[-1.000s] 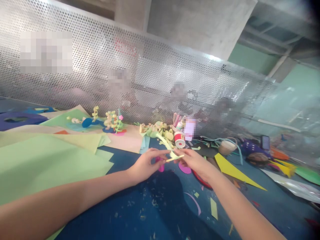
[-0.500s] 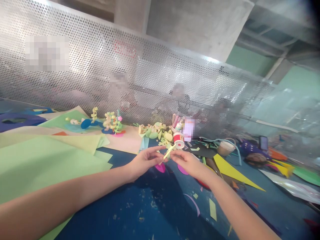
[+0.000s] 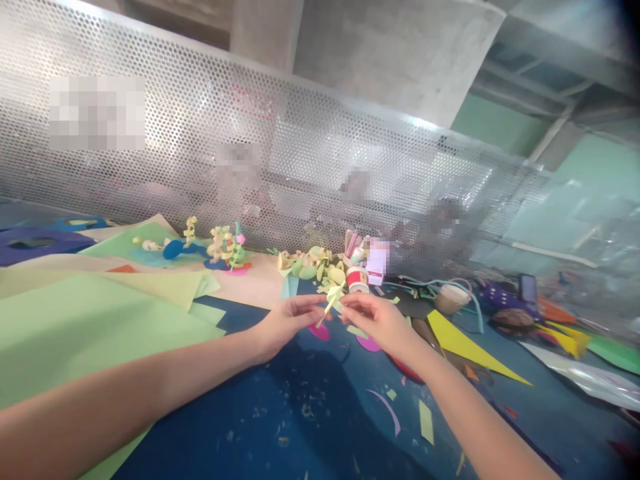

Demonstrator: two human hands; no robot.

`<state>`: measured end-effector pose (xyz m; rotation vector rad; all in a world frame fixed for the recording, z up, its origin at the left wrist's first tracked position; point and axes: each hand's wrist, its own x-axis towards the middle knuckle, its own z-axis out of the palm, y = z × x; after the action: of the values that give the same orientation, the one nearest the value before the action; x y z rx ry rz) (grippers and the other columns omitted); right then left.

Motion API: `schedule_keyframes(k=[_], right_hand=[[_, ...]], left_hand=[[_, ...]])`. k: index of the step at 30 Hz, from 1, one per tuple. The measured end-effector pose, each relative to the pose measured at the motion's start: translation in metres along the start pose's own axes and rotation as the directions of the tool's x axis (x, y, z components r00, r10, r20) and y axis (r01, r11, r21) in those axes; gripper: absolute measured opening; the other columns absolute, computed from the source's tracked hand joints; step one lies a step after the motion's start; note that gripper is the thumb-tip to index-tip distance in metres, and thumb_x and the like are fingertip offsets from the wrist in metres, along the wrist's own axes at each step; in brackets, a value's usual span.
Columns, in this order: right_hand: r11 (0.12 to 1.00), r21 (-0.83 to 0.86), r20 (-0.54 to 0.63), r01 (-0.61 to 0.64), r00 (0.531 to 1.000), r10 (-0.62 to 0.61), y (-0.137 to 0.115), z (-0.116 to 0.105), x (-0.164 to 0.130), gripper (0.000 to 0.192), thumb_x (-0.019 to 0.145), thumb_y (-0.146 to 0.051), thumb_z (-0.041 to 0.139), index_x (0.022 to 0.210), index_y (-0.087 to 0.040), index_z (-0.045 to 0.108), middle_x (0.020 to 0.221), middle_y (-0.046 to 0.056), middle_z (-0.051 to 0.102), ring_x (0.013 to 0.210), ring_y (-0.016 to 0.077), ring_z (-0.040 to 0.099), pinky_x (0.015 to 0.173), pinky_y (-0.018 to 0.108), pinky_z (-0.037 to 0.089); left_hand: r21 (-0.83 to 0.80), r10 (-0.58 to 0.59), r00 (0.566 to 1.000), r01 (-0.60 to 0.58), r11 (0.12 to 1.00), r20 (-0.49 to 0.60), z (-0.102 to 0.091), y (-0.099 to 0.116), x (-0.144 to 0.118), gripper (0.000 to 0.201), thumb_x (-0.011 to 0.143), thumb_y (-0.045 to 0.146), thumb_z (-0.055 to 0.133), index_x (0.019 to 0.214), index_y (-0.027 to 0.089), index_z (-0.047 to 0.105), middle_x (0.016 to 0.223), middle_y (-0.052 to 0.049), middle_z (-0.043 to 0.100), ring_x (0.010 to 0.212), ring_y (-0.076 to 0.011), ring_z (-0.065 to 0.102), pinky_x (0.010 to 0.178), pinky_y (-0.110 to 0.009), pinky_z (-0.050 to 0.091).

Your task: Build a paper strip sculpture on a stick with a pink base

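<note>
Over the blue table, my left hand (image 3: pixel 295 321) pinches a pale yellow paper piece (image 3: pixel 332 299), long and thin like a stem and wider at its upper end. My right hand (image 3: pixel 374 317) is close on the other side, its fingers bent together beside the paper; whether they grip any of it is hidden. Below the hands are two magenta paper discs (image 3: pixel 320 332). Just behind stands a red and white tub (image 3: pixel 357 279), with a heap of pale yellow and green paper cutouts (image 3: pixel 313 263) to its left.
Large pale green sheets (image 3: pixel 95 327) cover the left side. Small paper-built figures (image 3: pixel 227 248) stand at the back left. On the right lie a yellow paper triangle (image 3: pixel 473 347), a cup (image 3: pixel 453 298) and a phone (image 3: pixel 527 288). A perforated metal screen (image 3: pixel 310 153) rises behind, with people beyond it.
The yellow paper piece has turned in the fingers, its wider end now showing upward. My right fingers have shifted slightly away from it. A pale green scrap shows below the right hand.
</note>
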<state>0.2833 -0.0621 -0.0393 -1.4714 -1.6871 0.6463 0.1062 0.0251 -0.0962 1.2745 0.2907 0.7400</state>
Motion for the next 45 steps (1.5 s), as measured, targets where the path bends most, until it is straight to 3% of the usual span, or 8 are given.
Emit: schedule_keyframes(k=[7,15,24,29,34,45], right_hand=[[0.998,-0.03,-0.027,0.05,0.998,-0.051,-0.001,0.0,-0.001,0.019,0.082,-0.032,0.058,0.095,-0.019,0.063,0.082,0.004,0.07,0.068,0.0156,0.066,0.067,0.028,0.054],[1.0,-0.008,-0.02,0.015,1.0,-0.016,-0.014,0.004,-0.004,0.02,0.081,-0.034,0.059,0.091,-0.018,0.062,0.082,0.005,0.071,0.072,0.0177,0.068,0.071,0.03,0.054],[1.0,0.01,-0.185,0.004,0.983,-0.002,-0.009,0.017,-0.001,0.018,0.077,-0.035,0.062,0.079,-0.017,0.059,0.071,0.004,0.068,0.063,0.0181,0.066,0.064,0.03,0.053],[1.0,0.019,-0.138,-0.01,0.99,0.012,-0.014,0.016,-0.003,0.021,0.079,-0.036,0.06,0.085,-0.016,0.061,0.076,0.005,0.069,0.066,0.0185,0.067,0.066,0.03,0.054],[0.998,0.067,-0.043,-0.008,0.999,0.011,-0.016,0.011,-0.003,0.024,0.081,-0.034,0.058,0.096,-0.016,0.061,0.088,0.007,0.07,0.076,0.0187,0.068,0.074,0.032,0.054],[1.0,0.017,-0.103,-0.001,0.995,0.003,-0.016,0.007,-0.002,0.018,0.076,-0.03,0.063,0.089,-0.018,0.062,0.081,0.004,0.071,0.076,0.0195,0.069,0.075,0.032,0.055]], left_hand=[[-0.021,0.003,1.0,-0.003,1.0,0.02,0.0,-0.001,0.0,0.036,0.077,0.028,0.067,0.112,0.019,0.063,0.087,-0.003,0.068,0.074,-0.0115,0.057,0.076,-0.026,0.043],[-0.09,-0.033,0.999,0.036,0.995,0.032,0.006,0.007,-0.002,0.03,0.075,0.027,0.07,0.103,0.018,0.068,0.084,-0.003,0.067,0.075,-0.0126,0.058,0.074,-0.027,0.044],[-0.11,-0.034,0.996,0.043,0.993,0.084,0.016,0.017,-0.007,0.024,0.077,0.024,0.068,0.1,0.016,0.069,0.087,-0.004,0.068,0.081,-0.0124,0.058,0.076,-0.024,0.043],[-0.074,0.001,1.0,0.001,0.997,0.026,0.009,0.008,-0.002,0.029,0.074,0.023,0.071,0.101,0.017,0.068,0.081,-0.002,0.068,0.073,-0.0102,0.057,0.071,-0.023,0.042],[-0.075,-0.023,0.999,0.021,0.997,-0.029,0.004,0.007,0.001,0.045,0.07,0.024,0.074,0.113,0.018,0.062,0.079,-0.003,0.069,0.069,-0.0107,0.058,0.066,-0.023,0.041],[-0.073,-0.03,0.999,0.028,0.997,-0.024,0.003,0.004,0.001,0.042,0.069,0.025,0.075,0.108,0.017,0.064,0.081,-0.004,0.071,0.073,-0.0124,0.061,0.07,-0.025,0.043]])
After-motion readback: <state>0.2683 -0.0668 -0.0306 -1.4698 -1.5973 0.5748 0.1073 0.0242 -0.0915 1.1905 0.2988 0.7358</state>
